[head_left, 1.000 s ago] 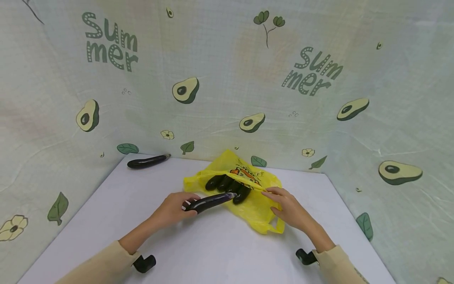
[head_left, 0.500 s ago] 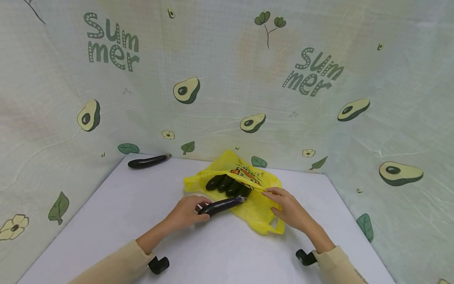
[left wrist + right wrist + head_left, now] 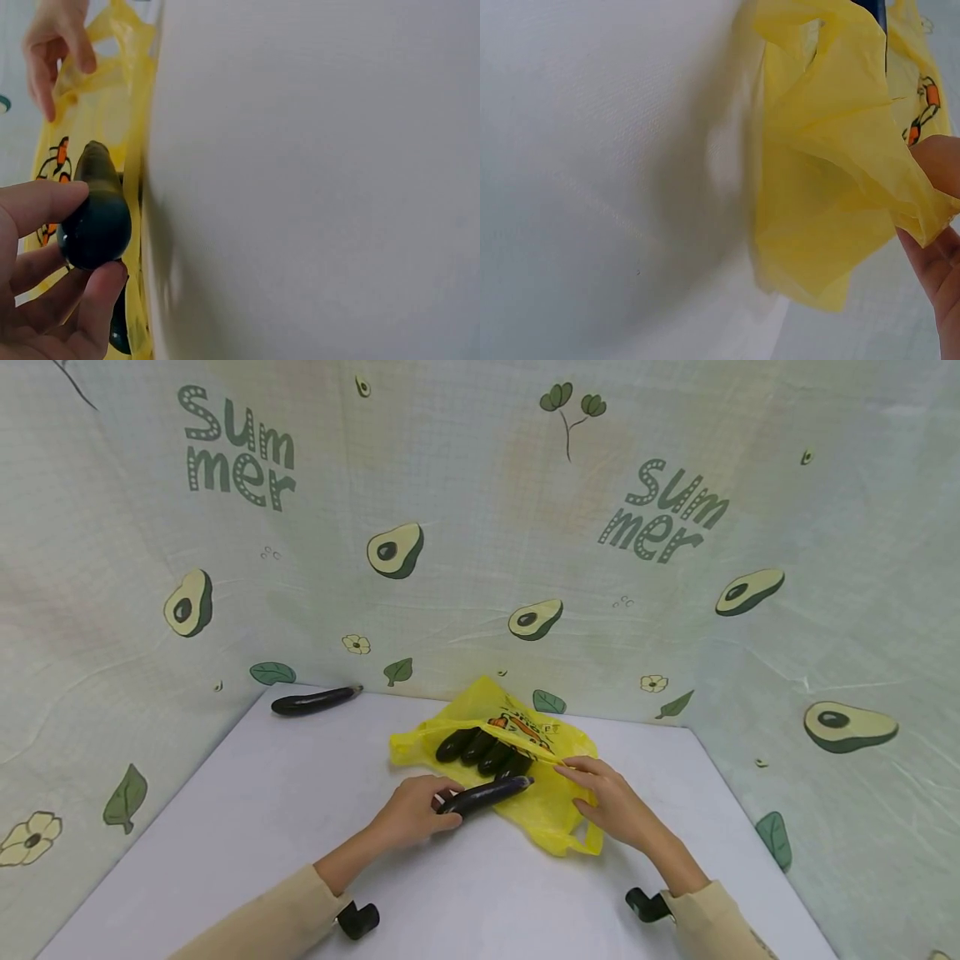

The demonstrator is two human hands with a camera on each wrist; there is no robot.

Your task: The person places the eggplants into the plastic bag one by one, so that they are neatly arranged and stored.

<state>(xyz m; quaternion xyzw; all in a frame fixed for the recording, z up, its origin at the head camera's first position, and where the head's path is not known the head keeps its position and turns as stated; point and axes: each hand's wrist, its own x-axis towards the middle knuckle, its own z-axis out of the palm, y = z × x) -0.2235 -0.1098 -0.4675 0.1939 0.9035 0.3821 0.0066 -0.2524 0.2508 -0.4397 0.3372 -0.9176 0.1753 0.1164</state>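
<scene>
My left hand (image 3: 408,812) grips a dark eggplant (image 3: 486,795) by its rounded end, thumb and fingers curled about it. Its stem end points right, over the mouth of a yellow plastic bag (image 3: 551,814). Inside that bag several more eggplants (image 3: 456,745) lie side by side, partly covered by the upper layer. At the bag's right side my right hand (image 3: 613,797) holds up the edge of the mouth; in the right wrist view, yellow film passes between thumb and fingers (image 3: 926,262). The left wrist view shows the held eggplant (image 3: 97,225) end-on.
Another eggplant (image 3: 313,702) lies at the back left corner of the white table (image 3: 480,902). Cloth (image 3: 465,485) printed with avocados and leaves walls the back and both sides. One loop handle (image 3: 592,839) of the bag rests toward the front right.
My left hand has carried its eggplant rightward, bringing the stem end over the bag's opening and across the eggplants inside. The right hand and the bag have stayed about where they were.
</scene>
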